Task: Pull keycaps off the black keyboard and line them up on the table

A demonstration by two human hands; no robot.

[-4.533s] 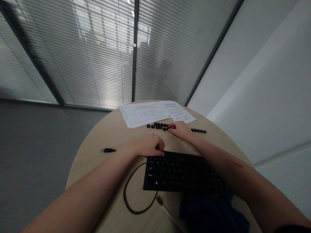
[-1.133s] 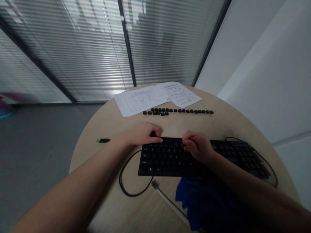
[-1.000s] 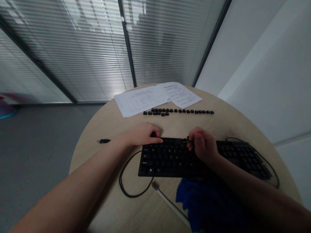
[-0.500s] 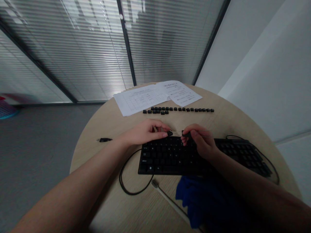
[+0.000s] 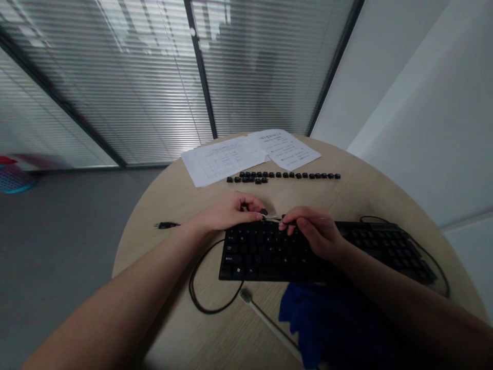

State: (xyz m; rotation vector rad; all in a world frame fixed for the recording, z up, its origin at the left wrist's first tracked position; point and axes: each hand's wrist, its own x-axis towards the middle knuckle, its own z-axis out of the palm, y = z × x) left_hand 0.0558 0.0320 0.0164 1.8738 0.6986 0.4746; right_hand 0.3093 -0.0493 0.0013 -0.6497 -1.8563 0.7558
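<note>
Over the top edge of the black keyboard (image 5: 262,257), my left hand (image 5: 239,210) pinches a small black keycap (image 5: 264,211) between thumb and fingers. My right hand (image 5: 311,228) is closed around a thin tool with pale wire prongs (image 5: 272,218). The prongs reach left to the keycap at my left fingertips. The tool's handle is mostly hidden by my right fingers. Beyond my hands, several loose black keycaps (image 5: 285,175) lie in rows on the wooden table (image 5: 154,205).
Printed papers (image 5: 227,156) lie at the table's far side. A USB plug (image 5: 166,225) rests left of my left wrist, and a cable (image 5: 200,308) loops beside the keyboard. Nearer are a toothbrush (image 5: 269,322) and a blue cloth (image 5: 319,324). A basket (image 5: 15,177) stands on the floor.
My right hand has moved slightly and the wire prongs now meet the keycap, which sits differently in my left fingers. The view has shifted a little.
</note>
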